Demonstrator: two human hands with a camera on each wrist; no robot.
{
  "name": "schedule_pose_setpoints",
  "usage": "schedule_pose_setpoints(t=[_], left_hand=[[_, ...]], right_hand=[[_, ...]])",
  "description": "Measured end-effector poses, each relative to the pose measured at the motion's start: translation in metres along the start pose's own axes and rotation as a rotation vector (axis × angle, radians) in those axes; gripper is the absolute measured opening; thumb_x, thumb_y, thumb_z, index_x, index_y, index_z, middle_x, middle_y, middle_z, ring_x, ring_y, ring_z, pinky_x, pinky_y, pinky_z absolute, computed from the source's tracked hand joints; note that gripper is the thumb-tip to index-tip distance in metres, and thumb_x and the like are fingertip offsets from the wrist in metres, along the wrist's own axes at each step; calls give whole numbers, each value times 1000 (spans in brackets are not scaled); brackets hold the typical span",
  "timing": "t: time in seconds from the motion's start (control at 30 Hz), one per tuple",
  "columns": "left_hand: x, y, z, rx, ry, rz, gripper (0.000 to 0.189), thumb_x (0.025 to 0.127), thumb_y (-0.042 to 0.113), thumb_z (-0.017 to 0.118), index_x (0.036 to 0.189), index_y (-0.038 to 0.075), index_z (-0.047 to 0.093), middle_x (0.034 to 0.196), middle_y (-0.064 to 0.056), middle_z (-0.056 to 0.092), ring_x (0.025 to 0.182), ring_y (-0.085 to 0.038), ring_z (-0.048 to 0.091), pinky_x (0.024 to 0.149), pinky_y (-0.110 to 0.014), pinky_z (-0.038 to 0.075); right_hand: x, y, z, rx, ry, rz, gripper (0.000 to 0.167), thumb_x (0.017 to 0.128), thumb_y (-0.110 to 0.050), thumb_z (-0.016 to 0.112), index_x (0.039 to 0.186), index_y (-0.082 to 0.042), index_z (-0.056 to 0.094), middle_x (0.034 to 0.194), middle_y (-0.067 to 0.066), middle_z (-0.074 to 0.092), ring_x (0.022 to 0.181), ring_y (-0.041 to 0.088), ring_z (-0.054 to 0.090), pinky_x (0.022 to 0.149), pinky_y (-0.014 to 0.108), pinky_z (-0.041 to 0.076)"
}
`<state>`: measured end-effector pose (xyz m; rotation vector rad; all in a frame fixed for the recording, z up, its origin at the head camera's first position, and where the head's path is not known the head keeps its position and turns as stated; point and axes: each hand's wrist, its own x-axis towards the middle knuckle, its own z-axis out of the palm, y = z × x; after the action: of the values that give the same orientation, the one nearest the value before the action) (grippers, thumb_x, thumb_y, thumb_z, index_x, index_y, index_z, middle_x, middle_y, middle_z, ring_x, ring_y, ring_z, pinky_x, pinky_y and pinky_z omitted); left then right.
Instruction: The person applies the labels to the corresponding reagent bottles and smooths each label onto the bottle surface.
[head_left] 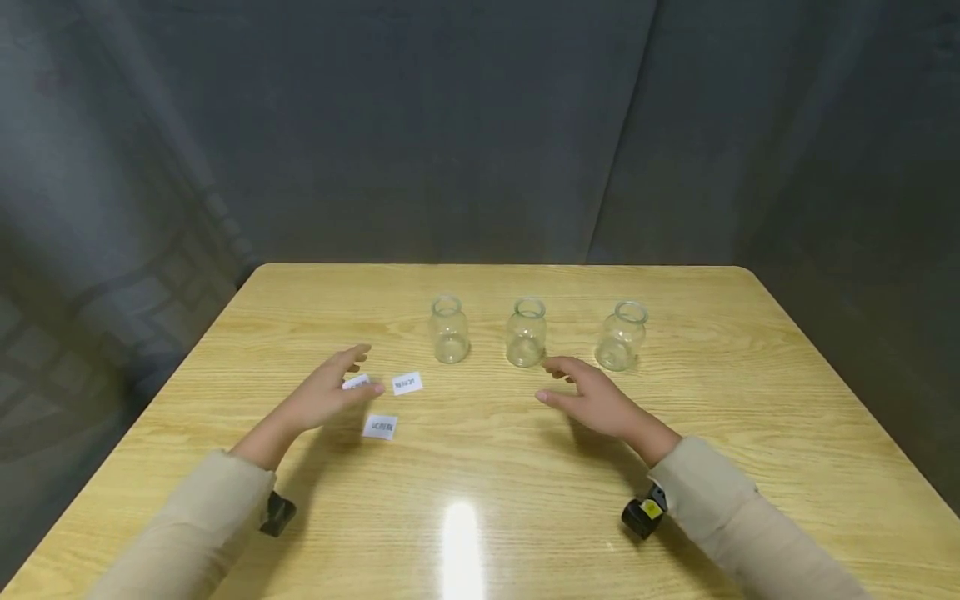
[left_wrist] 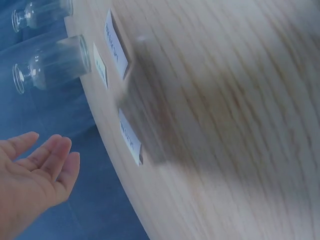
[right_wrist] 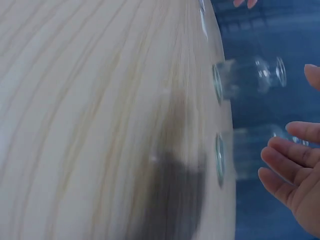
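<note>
Hovering above the wooden surface (head_left: 525,500), both hands are empty; the left hand (head_left: 322,398), fingers loose and thumb apart, is over the left slip (head_left: 356,382) and partly hides it; the right hand (head_left: 596,400), likewise relaxed and spread, is nearest the middle jar (head_left: 527,340), on its near right side; the right slip (head_left: 407,382) and the near slip (head_left: 380,427) lie just beside the left hand, their print too small to read surely; the left jar (head_left: 450,337), middle jar and right jar (head_left: 621,340) stand upright in a row on the far side; the clear glass should be rigid, smooth, slippery and breakable, best held round the body below the shoulder; the slips look like paper, probably light and easily bent, best pinched by an edge or corner.
</note>
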<state>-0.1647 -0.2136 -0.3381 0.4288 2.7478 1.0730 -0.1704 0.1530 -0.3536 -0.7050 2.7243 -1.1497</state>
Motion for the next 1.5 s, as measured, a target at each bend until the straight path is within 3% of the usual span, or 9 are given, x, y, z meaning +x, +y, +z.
schedule_pose_setpoints(t=[0.27, 0.6, 0.73, 1.5], left_hand=[[3, 1, 7, -52, -7, -3, 66, 84, 32, 53, 132, -3, 23, 126, -27, 35, 110, -41, 37, 86, -52, 34], [6, -3, 11, -56, -20, -26, 57, 85, 24, 54, 128, -5, 31, 119, -26, 42, 106, -39, 42, 85, -51, 35], [9, -5, 13, -57, -23, -46, 55, 84, 22, 55, 127, -4, 33, 119, -25, 43, 106, -38, 43, 85, -50, 36], [26, -14, 26, -37, -19, -119, 37, 79, 5, 59, 112, -6, 47, 109, -23, 51, 99, -36, 49, 80, -40, 44]], right_hand=[[20, -17, 20, 141, -66, -20, 43, 86, -25, 53, 117, 4, 46, 114, 18, 50, 102, 28, 47, 84, 41, 39], [42, -31, 45, 192, -114, 26, 32, 86, -18, 52, 111, 2, 51, 101, 9, 56, 94, 21, 51, 81, 36, 41], [51, -37, 52, 216, -134, 53, 31, 86, -19, 52, 111, 0, 52, 98, 4, 56, 93, 18, 51, 80, 34, 42], [93, -59, 89, 287, -259, 101, 35, 87, -15, 50, 116, 4, 47, 98, 9, 57, 83, 18, 56, 70, 29, 47]])
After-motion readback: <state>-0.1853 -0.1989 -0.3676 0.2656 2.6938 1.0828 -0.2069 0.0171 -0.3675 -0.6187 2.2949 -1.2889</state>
